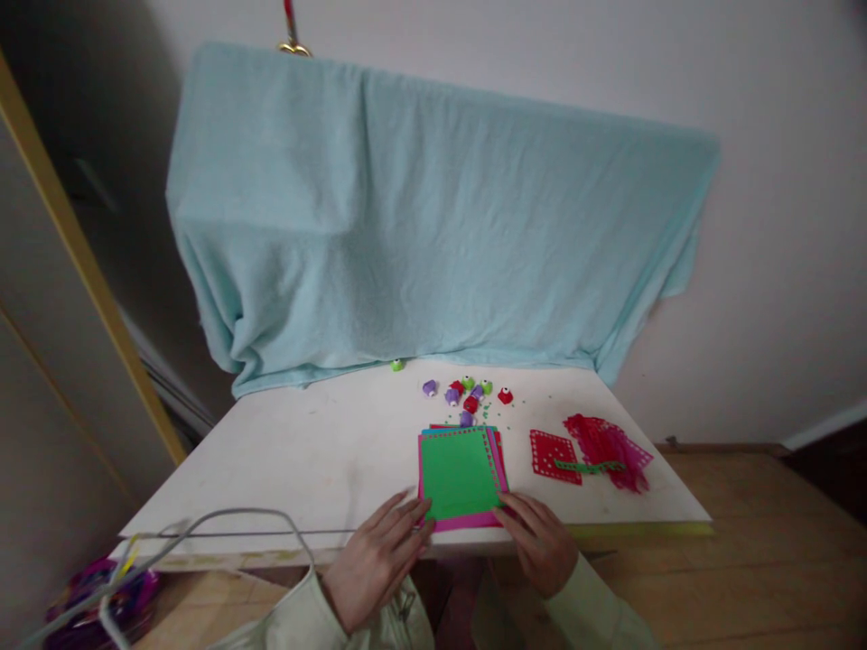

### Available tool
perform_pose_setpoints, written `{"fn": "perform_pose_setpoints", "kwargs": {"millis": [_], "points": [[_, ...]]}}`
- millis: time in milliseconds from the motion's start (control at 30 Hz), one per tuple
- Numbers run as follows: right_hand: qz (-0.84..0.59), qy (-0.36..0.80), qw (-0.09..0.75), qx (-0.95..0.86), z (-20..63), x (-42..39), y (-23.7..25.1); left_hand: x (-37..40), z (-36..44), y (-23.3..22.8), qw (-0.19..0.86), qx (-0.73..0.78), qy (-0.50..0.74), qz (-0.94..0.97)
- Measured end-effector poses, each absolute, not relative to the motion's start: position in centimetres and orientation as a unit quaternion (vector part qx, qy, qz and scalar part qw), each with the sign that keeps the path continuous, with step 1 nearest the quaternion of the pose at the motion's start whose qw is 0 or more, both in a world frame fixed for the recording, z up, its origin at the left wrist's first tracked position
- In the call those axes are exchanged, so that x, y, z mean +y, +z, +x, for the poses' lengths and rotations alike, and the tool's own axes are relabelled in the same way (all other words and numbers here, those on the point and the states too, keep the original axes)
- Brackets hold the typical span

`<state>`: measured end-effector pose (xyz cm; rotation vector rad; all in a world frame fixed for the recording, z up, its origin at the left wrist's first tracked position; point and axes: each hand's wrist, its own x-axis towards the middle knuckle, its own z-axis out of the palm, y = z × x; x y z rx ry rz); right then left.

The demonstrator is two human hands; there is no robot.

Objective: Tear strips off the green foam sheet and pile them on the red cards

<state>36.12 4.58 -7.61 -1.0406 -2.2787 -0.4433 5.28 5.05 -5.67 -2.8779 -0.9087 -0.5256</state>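
A green paper sheet with rows of punched holes along its top and right edges lies on pink, blue and red sheets. The stack sits at the table's front edge. My left hand holds the green sheet by its lower left corner, fingers bent over the edge. At the lower right corner, my right hand grips the same sheet between thumb and fingers. Past the stack stand several small craft punches, among them a purple punch, a red punch and a green punch. Green paper bits are scattered around them.
On the right of the white table lie a punched red sheet, a green perforated strip and crumpled red-pink perforated paper. A light-blue cloth hangs behind. A grey cable loops at the left front.
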Motion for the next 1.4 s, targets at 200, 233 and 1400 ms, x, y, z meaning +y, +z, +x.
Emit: {"fn": "perform_pose_setpoints", "kwargs": {"millis": [200,233,1400], "points": [[-0.41,-0.155,0.293,-0.85,36.7,4.3,-8.3,5.4,5.1,-5.3,0.018,-0.272,-0.193,-0.943],[-0.412,-0.154,0.293,-0.849,36.7,4.3,-8.5,5.4,5.1,-5.3,0.015,-0.272,-0.199,-0.941],[-0.415,-0.124,0.302,-0.849,37.4,3.9,-10.3,3.8,6.6,-3.1,0.005,-0.343,-0.173,-0.923]]}}
